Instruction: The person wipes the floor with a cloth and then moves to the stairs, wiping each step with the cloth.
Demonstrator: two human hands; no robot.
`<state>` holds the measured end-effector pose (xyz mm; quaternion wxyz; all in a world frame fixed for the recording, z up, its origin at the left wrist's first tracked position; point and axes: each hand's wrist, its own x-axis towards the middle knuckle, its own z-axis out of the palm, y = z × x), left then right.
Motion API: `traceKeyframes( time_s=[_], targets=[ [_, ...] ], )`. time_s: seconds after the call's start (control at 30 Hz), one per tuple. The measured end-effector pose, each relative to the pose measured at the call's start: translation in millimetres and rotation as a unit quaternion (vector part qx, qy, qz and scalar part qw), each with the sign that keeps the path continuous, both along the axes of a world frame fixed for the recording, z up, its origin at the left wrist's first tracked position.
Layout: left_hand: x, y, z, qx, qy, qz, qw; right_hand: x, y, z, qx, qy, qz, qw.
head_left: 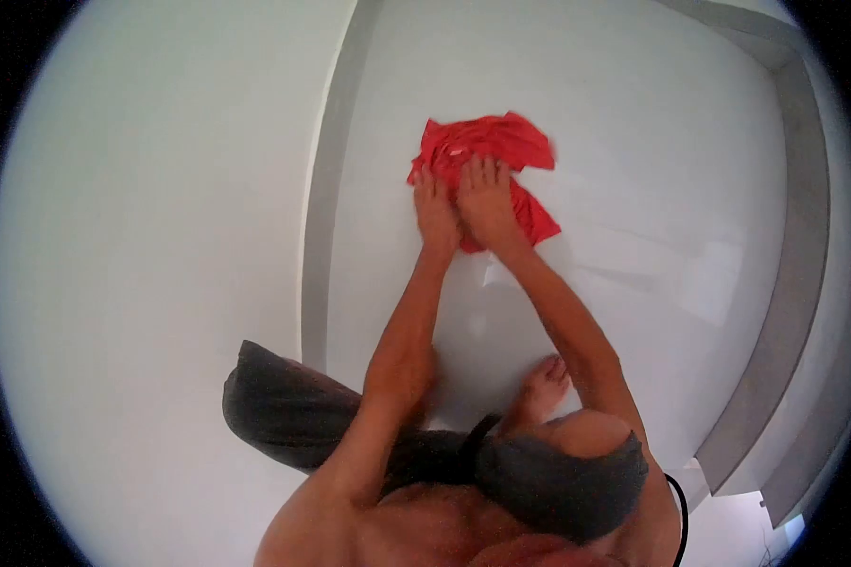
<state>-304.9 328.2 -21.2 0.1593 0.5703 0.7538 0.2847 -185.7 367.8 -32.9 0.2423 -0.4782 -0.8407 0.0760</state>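
Observation:
A crumpled red cloth [525, 142] lies spread on the glossy pale floor [615, 312], with a small light patch near its middle. My left hand [437, 213] rests flat on its left part, fingers stretched forward. Close beside it, my right hand [487, 200] presses flat on the middle of the cloth, fingers also straight. Both palms face down, and neither hand grips the fabric. Part of the cloth is hidden under them.
A grey baseboard [321, 208] runs along the white wall [161, 217] on the left. Another grey baseboard [804, 189] curves along the right. My bare foot [542, 389] and bent knees in dark shorts [558, 482] are near the bottom. A black cable [683, 520] hangs at lower right.

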Motion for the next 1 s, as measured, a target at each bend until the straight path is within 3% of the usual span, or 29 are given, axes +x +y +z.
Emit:
traceKeyframes(
  time_s=[0.1,0.13,0.17,0.2,0.27,0.33,0.4,0.43,0.53,0.6,0.7,0.73,0.87,1.0],
  targets=[
    [28,-12,-53,0.003,-0.179,0.106,0.978,19,-15,-27,-0.012,-0.002,-0.009,1.000],
    [48,-29,-77,0.053,0.078,-0.020,0.995,48,-22,-34,-0.023,0.002,-0.028,0.999],
    [83,-36,-46,0.095,-0.201,0.007,0.975,74,-36,-39,-0.035,0.003,-0.044,0.998],
    [104,-41,-28,-0.022,-0.270,0.025,0.962,104,-51,-39,-0.072,-0.004,-0.059,0.996],
    [142,-54,-37,-0.035,-0.262,-0.040,0.964,154,-81,-27,-0.126,-0.035,-0.089,0.987],
    [171,-58,-74,0.020,-0.145,-0.129,0.981,184,-104,-45,-0.089,-0.086,-0.174,0.977],
    [183,-49,-61,0.058,-0.035,-0.263,0.962,190,-114,-55,-0.036,-0.094,-0.238,0.966],
    [181,-43,-56,0.052,-0.044,-0.271,0.960,191,-112,-51,-0.049,-0.098,-0.241,0.964],
    [129,-44,-61,0.031,-0.303,-0.228,0.925,182,-109,-45,-0.061,-0.116,-0.240,0.962],
    [75,-45,-66,-0.003,-0.206,-0.025,0.978,175,-112,-55,-0.050,-0.131,-0.245,0.959],
    [1,-34,-72,0.035,0.026,0.126,0.991,171,-115,-54,-0.038,-0.112,-0.252,0.961],
    [-15,-32,-66,-0.018,-0.024,0.151,0.988,171,-117,-53,-0.037,-0.109,-0.251,0.961],
    [-37,-20,-71,-0.045,0.013,0.041,0.998,169,-113,-58,-0.043,-0.088,-0.242,0.965],
    [-38,-6,-71,-0.046,0.046,0.004,0.998,164,-116,-57,-0.035,-0.077,-0.241,0.967]
  ],
)
